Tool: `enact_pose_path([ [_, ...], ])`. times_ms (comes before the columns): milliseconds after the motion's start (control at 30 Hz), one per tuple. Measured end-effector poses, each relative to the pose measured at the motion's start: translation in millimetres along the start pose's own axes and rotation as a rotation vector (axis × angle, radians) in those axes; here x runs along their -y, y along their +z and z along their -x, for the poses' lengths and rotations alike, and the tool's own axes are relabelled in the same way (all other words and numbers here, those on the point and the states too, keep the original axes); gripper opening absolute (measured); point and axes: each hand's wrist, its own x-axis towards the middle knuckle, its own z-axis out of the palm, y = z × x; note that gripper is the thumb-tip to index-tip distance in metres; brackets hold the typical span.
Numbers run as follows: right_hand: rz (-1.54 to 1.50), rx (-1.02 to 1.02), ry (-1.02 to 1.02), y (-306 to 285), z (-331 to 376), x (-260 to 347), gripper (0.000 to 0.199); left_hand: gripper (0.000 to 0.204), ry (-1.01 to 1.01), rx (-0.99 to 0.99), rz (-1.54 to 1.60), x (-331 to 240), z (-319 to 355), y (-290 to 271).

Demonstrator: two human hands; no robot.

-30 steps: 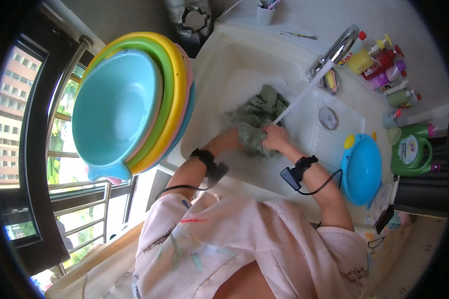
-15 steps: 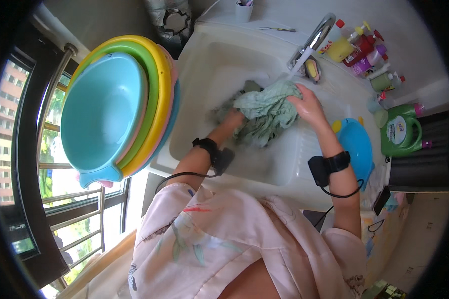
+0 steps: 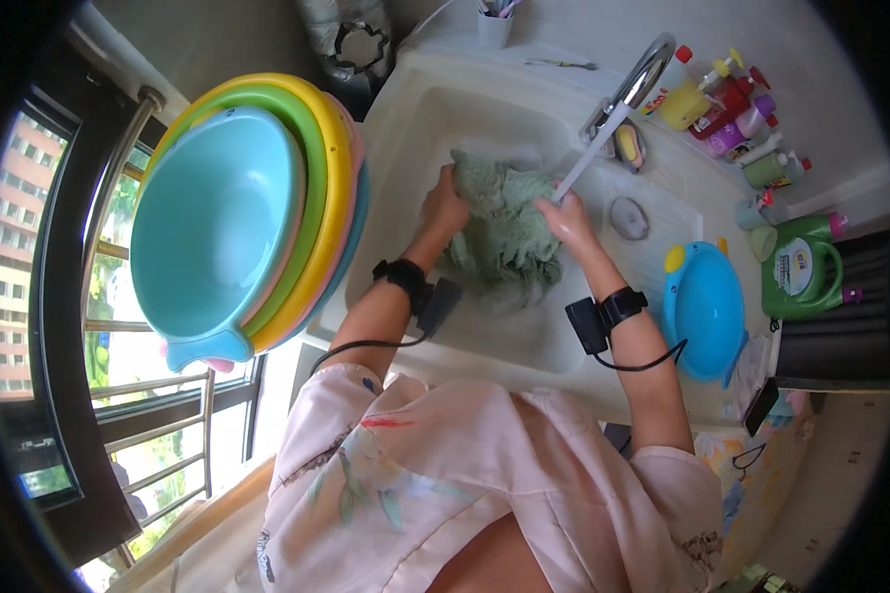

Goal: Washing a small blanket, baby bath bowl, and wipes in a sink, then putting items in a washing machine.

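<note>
A wet pale-green cloth (image 3: 504, 208), crumpled like a garment, hangs between my hands in the white sink (image 3: 435, 114), its lower part in sudsy water. My left hand (image 3: 446, 210) is closed on its left edge. On the other side my right hand (image 3: 567, 219) pinches the cloth's right edge, right under the stream from the chrome faucet (image 3: 647, 69). Folds of the fabric hide some fingertips on both hands. Darker green fabric (image 3: 473, 242) shows below the pale folds; whether it is a separate piece I cannot tell.
Nested colored basins (image 3: 218, 217) stand at the left. Right of the sink are a blue basin (image 3: 707, 311), a green detergent jug (image 3: 801, 267) and several pump bottles (image 3: 727, 104). A soap dish (image 3: 630, 145) sits by the faucet, a grey oval object (image 3: 629, 217) on the ledge.
The cloth has gone from a raised bunch to spread out between both hands. My right hand has moved left and down, my left hand left and up. The grey oval object has come into sight.
</note>
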Motion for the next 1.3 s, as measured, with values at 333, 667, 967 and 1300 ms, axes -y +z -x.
enact_pose_path([
  [333,-0.206,0.084,0.045,-20,27,33,0.043,0.034,-0.100,0.135,-0.076,-1,7,7],
  [667,-0.054,0.306,-0.499,37,91,19,0.046,0.037,-0.514,0.489,0.907,68,1,61],
  [967,0.255,0.350,-0.239,46,33,-49,0.089,0.039,-0.123,0.289,1.312,-47,40,-44],
  [1300,-0.314,0.722,-0.172,75,39,-22,0.074,0.036,-0.012,0.309,1.599,-129,74,-86],
])
